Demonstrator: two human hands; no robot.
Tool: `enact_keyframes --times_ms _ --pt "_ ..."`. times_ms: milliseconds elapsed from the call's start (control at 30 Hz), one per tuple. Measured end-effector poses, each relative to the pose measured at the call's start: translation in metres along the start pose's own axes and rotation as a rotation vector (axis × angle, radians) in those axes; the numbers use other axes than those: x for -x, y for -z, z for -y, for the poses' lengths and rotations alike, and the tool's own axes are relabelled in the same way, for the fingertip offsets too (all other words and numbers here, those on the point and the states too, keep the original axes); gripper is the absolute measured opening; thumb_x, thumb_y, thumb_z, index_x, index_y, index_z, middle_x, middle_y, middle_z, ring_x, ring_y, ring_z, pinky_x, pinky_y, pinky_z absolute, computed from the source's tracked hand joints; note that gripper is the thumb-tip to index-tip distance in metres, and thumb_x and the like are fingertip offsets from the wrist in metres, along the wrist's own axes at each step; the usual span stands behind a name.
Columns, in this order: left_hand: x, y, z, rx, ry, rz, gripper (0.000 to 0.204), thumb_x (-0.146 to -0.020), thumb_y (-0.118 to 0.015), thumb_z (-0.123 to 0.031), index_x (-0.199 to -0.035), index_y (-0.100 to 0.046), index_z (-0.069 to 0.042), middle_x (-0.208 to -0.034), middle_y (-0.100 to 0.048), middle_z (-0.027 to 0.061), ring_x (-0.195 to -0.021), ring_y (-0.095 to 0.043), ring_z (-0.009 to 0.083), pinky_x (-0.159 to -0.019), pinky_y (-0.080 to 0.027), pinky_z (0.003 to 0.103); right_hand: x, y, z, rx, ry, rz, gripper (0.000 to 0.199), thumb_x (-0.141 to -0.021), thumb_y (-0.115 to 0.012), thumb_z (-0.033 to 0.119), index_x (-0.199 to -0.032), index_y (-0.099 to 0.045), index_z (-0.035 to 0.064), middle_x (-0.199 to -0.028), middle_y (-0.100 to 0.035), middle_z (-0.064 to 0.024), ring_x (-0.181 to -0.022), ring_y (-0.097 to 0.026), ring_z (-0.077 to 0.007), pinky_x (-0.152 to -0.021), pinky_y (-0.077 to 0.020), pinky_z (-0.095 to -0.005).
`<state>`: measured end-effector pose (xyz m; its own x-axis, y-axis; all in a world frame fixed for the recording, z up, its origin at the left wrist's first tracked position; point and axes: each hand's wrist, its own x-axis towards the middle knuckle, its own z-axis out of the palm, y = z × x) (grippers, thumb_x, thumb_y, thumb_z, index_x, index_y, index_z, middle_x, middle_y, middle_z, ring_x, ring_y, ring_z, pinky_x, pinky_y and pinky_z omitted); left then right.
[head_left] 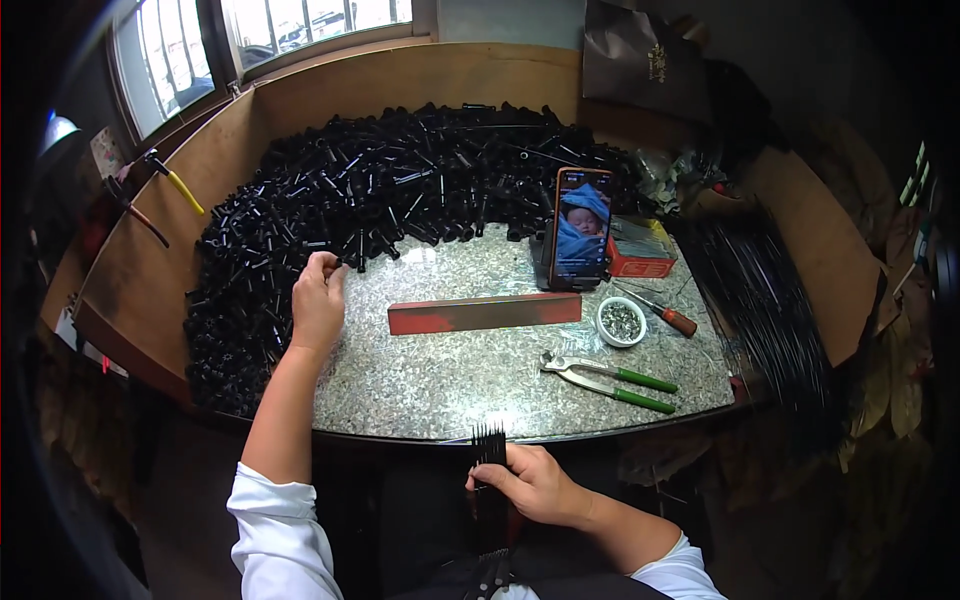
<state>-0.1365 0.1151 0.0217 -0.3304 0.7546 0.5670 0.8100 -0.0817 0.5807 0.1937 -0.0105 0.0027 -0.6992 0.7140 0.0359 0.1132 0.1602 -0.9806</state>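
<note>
A stone-patterned counter (450, 370) is bounded along its far and side edges by a wooden wall (420, 75). Its far and left edges are covered by a pile of short black parts (430, 185), its right edge by a sheaf of long black rods (765, 300). A red bar (485, 314) is laid across the middle. Toward the near right corner, green-handled pliers (592, 367) are laid; toward the far right corner, a phone (582, 228) is propped upright. Just off the near edge, a bundle of slim black rods (489, 450) is gripped by the right hand (535, 488), tips upward. At the pile's inner fringe, toward the left edge, the fingers of the left hand (318, 305) are drawn together; whether a part is pinched there cannot be told. Beside the phone a red box (640, 267) is set, and between it and the pliers are placed a screwdriver (677, 319) and a white bowl (622, 344) of metal bits (620, 320). The step in hand is judged to be the picking of one part from the pile. For the next move, a fingertip pinch and a lift clear of the neighbouring parts would be called for, with the bundle held steady.
</note>
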Motion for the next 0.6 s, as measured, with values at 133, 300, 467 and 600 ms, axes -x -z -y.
enact_keyframes --times_ms 133,300,467,600 --pt "0.048 0.009 -0.049 0.749 0.192 0.143 0.027 -0.091 -0.059 -0.006 -0.116 -0.054 0.0 -0.08 -0.067 0.0034 -0.077 -0.058 0.0055 -0.068 -0.045 0.021 -0.002 0.0 -0.001 -0.071 -0.053 0.019 0.019 -0.095 -0.054 0.016 -0.092 -0.064 0.0001 -0.084 -0.068 -0.0052 -0.078 -0.063 -0.0104 -0.071 -0.0504 -0.0252" --pt "0.108 0.024 -0.084 1.008 0.296 0.245 0.027 -0.091 -0.059 -0.004 -0.117 -0.061 -0.001 -0.088 -0.066 0.0059 -0.082 -0.062 0.0093 -0.066 -0.049 0.022 0.0 -0.002 0.005 -0.097 -0.056 0.002 0.018 -0.096 -0.053 0.014 -0.093 -0.064 -0.0002 -0.085 -0.067 -0.0041 -0.078 -0.061 -0.009 -0.07 -0.0492 -0.0242" --pt "0.136 0.014 -0.091 1.185 0.444 0.217 0.031 -0.091 -0.056 -0.002 -0.122 -0.056 -0.001 -0.098 -0.066 0.0099 -0.088 -0.064 0.0132 -0.073 -0.053 0.025 -0.003 -0.003 0.01 -0.072 -0.078 0.009 0.018 -0.096 -0.053 0.014 -0.093 -0.064 -0.0007 -0.085 -0.067 -0.0043 -0.077 -0.061 -0.0091 -0.07 -0.0487 -0.0239" --pt "0.141 0.013 -0.088 1.274 0.547 0.246 0.031 -0.092 -0.052 0.0 -0.124 -0.054 0.0 -0.101 -0.065 0.011 -0.092 -0.062 0.0139 -0.077 -0.053 0.026 -0.002 -0.004 0.006 -0.079 -0.07 0.003 0.018 -0.096 -0.054 0.014 -0.093 -0.063 -0.0011 -0.085 -0.067 -0.0049 -0.078 -0.062 -0.0098 -0.071 -0.0488 -0.0243"
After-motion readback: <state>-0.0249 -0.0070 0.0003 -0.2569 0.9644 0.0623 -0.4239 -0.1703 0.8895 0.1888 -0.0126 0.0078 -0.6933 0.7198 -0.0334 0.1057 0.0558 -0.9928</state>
